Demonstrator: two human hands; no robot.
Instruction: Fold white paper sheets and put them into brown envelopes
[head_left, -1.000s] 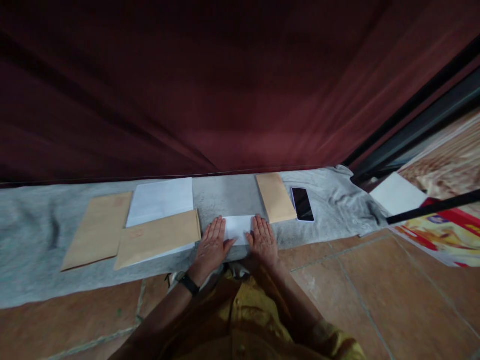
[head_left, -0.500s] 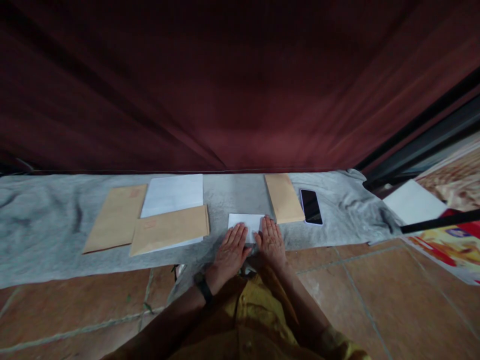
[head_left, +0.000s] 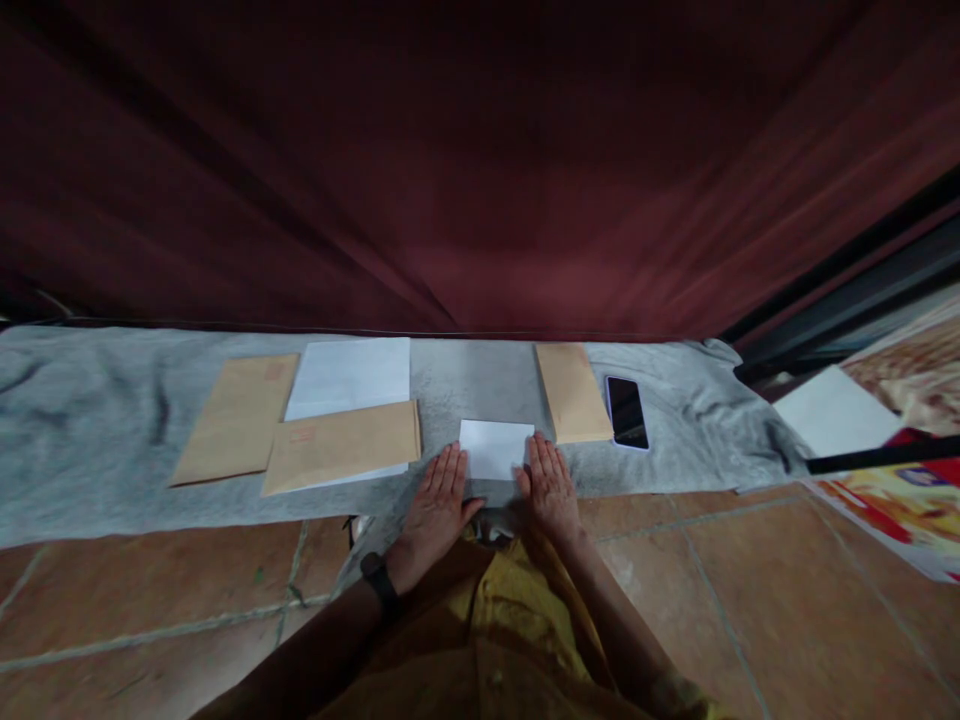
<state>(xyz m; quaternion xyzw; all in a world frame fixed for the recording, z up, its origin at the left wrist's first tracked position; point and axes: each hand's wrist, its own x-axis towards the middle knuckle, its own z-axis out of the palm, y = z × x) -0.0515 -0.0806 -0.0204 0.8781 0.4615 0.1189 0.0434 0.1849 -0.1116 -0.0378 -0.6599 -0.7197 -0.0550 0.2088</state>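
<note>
A small white folded sheet of paper (head_left: 496, 450) lies on the grey cloth near its front edge. My left hand (head_left: 441, 498) rests flat at the paper's left side, fingers stretched forward and thumb out. At the right side lies my right hand (head_left: 549, 485), also flat, its thumb touching or very near the paper's edge. Neither hand grips anything. Just beyond my right hand is a brown envelope (head_left: 574, 395). Left of my left hand, another brown envelope (head_left: 341, 447) partly covers white sheets (head_left: 351, 375).
A third brown envelope (head_left: 236, 418) lies farther left. At the right is a phone (head_left: 627, 412), screen up. Grey cloth (head_left: 697, 420) covers the narrow surface, with a dark red curtain (head_left: 480, 200) behind it. A white sheet (head_left: 834, 412) and a printed box (head_left: 900, 500) are at far right.
My left hand has slid left off the paper to its side, and my right hand has shifted slightly right. More of the white paper now shows between them.
</note>
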